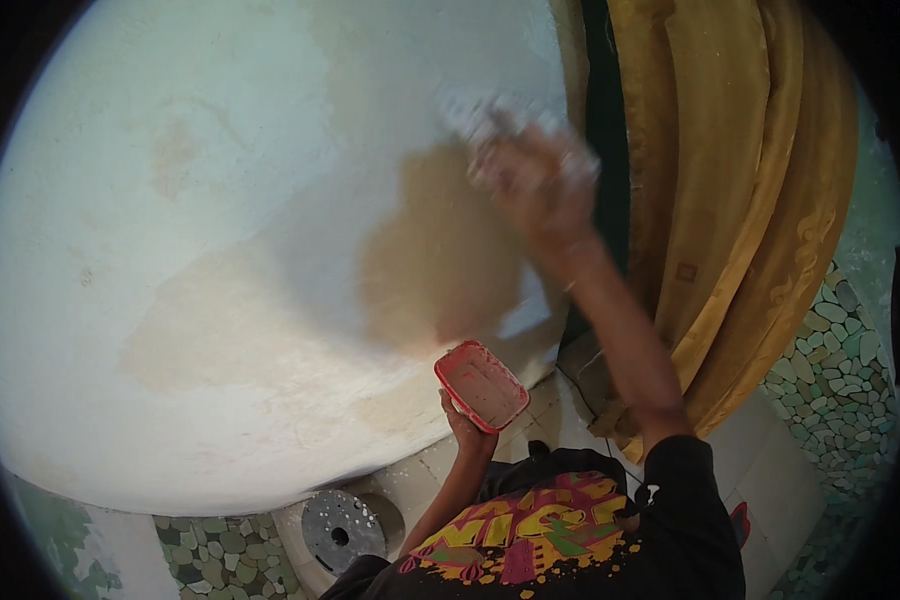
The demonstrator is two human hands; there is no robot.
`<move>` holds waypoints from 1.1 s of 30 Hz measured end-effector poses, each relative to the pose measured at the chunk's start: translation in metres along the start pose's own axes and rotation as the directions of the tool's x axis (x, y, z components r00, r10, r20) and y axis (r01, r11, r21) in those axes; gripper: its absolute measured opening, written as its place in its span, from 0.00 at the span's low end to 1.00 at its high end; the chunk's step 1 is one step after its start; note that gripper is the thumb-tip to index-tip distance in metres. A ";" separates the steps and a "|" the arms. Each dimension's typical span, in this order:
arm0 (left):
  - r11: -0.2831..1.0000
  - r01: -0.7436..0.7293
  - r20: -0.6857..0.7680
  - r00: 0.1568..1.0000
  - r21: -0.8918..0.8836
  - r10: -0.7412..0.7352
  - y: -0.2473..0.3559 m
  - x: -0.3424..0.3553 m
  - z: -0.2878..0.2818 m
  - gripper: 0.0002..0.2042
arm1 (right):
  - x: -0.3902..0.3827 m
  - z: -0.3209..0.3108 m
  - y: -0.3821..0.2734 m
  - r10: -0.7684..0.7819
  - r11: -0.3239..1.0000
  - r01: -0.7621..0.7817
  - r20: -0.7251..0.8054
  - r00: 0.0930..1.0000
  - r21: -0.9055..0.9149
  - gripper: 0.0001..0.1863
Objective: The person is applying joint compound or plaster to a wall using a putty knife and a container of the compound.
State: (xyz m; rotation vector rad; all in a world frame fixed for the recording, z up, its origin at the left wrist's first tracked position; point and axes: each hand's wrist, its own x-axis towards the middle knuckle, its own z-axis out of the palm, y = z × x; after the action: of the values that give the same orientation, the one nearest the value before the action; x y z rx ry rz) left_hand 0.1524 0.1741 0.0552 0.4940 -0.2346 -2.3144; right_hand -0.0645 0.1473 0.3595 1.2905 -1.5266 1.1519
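Note:
My left hand (463, 424) is closed on the lower side of a small red rectangular tub (482, 388), held in front of my chest. Pale pinkish-beige paste or paint coats the tub's inside. Higher up, my right arm reaches to the white wall (240, 130), near its right edge. My right hand (550, 190) is closed round a crumpled whitish wad (490, 122), smeared by motion; whether it is cloth or plastic I cannot tell. The wad is at or very near the wall surface. Damp-looking beige patches mark the wall below and left of it.
A mustard-gold curtain (715, 170) hangs close to my right arm, beside a dark green strip (606, 150). On the tiled floor (425, 475) stands a round grey stool or bucket (338, 522), spattered white, with a hole in its top. Pebble paving (835, 370) lies at the right.

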 end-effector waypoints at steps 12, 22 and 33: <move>0.997 0.074 0.072 0.995 -0.023 -0.072 0.007 0.003 -0.012 0.31 | 0.000 0.013 -0.017 0.129 0.955 -0.098 -0.095 0.987 0.279 0.21; 0.996 0.084 -0.057 0.995 -0.009 -0.084 0.005 0.003 -0.019 0.32 | 0.009 0.019 0.051 -0.214 0.977 0.214 -0.140 0.967 -0.013 0.17; 0.997 0.079 -0.030 0.996 0.007 -0.079 0.003 0.009 -0.013 0.32 | 0.036 -0.018 0.017 -0.176 0.984 0.175 -0.029 0.984 -0.038 0.27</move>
State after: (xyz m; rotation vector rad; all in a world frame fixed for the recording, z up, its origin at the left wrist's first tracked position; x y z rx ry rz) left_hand 0.1536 0.1655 0.0413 0.5509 -0.2139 -2.3822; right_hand -0.0862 0.1572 0.3962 1.3479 -1.3738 1.0237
